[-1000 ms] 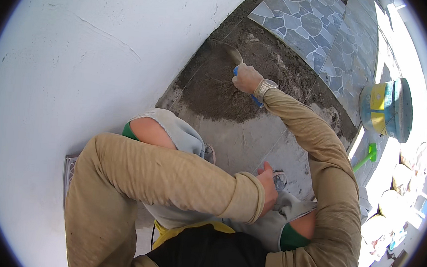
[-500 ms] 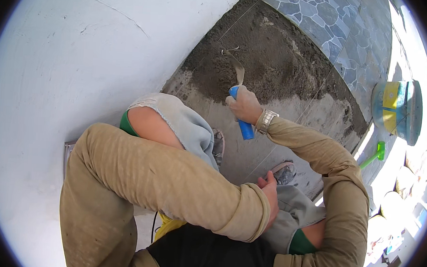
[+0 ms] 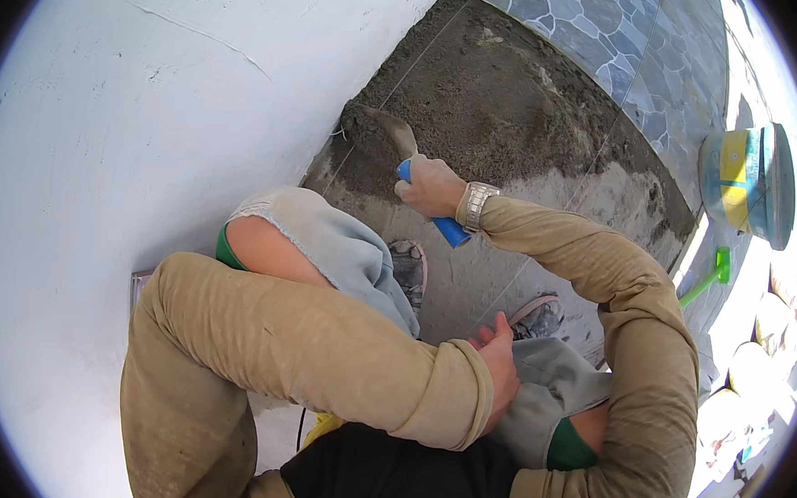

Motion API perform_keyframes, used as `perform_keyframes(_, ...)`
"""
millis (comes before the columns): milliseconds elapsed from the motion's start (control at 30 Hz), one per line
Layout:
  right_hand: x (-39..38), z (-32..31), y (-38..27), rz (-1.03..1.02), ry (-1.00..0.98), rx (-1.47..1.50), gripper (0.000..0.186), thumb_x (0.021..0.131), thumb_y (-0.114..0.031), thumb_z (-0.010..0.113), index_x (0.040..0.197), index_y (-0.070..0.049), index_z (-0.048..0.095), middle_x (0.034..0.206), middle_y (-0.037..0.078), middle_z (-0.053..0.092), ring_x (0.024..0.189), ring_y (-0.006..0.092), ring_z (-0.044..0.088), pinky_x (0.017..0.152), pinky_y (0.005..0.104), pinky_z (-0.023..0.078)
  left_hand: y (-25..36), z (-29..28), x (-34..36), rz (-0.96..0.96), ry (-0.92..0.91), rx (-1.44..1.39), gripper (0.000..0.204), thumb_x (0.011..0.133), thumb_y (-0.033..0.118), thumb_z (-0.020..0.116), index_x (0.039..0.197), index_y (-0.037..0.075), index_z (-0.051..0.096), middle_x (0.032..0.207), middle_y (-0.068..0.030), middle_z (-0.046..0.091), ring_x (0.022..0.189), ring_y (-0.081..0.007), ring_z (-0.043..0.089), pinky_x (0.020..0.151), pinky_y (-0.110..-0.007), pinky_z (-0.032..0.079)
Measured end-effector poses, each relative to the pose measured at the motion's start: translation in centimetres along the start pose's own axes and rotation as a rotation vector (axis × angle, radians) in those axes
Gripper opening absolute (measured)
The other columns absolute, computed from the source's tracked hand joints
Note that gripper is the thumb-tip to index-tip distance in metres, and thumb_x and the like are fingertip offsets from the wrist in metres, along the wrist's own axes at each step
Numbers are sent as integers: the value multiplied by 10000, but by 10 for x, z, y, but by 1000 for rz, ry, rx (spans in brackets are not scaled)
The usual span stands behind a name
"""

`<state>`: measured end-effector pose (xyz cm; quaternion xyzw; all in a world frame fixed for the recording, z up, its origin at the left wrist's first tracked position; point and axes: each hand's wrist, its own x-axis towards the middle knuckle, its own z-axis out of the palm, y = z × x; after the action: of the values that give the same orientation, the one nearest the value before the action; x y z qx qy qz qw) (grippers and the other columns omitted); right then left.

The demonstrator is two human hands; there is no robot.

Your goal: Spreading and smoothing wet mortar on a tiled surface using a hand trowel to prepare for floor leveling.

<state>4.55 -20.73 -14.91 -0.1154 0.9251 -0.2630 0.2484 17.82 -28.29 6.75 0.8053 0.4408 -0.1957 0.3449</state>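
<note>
My right hand [image 3: 428, 183] grips the blue handle [image 3: 451, 233] of a trowel, whose metal blade [image 3: 392, 130] reaches into dark, coarse mortar [image 3: 499, 91] where the floor meets the white wall [image 3: 151, 115]. A small white thin piece [image 3: 340, 134] lies by the blade's tip. My left hand [image 3: 496, 365] hangs over my right leg with fingers apart and nothing visible in them, its forearm lying across my lap.
Mosaic-patterned grey tiles [image 3: 594, 33] run beyond the mortar. A teal and yellow bucket [image 3: 745, 179] stands at the right, above a green-handled tool [image 3: 707, 283]. My shoes [image 3: 531, 318] are on bare concrete [image 3: 460, 289]. Several pale sunlit items [image 3: 773, 322] lie at the far right.
My right hand with the trowel has moved left and nearer me, bringing the blade down along the wall's foot. My left hand stays by my leg.
</note>
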Motion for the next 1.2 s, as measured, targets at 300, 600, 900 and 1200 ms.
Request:
perform_keyframes(300, 30, 1, 34, 69, 167, 79, 238, 903, -207, 601, 921, 22, 660, 794, 286, 625, 821, 484, 717, 715, 549, 593, 10, -1, 2, -62, 65, -6, 428, 932, 357, 609, 1116, -6, 742, 1035, -242, 737, 1067, -441, 658, 1029, -726, 353)
perform_keyframes(600, -29, 4, -24, 182, -16, 341, 456, 880, -228, 609, 1125, 148, 527, 1007, 373, 692, 972, 502, 712, 857, 539, 578, 1, -4, 1, -61, -5, 16, 440, 939, 283, 587, 1139, -84, 726, 1104, -287, 726, 1067, -451, 681, 1113, -661, 355)
perform_keyframes(900, -71, -16, 13, 16, -52, 65, 429, 845, -239, 641, 1160, 39, 552, 938, 292, 713, 965, 458, 715, 842, 536, 569, -22, -17, -24, -59, 197, -174, 117, 834, 189, 697, 836, 130, 798, 811, -47, 752, 885, -281, 732, 1034, -571, 423)
perform_keyframes(1200, -161, -89, 203, 571, 403, -29, 365, 854, -263, 649, 1065, 35, 629, 1013, 295, 720, 990, 452, 715, 875, 538, 560, -58, -34, -36, 88, 380, -205, 84, 793, 173, 715, 792, 90, 732, 848, -97, 707, 880, -324, 708, 1026, -552, 451)
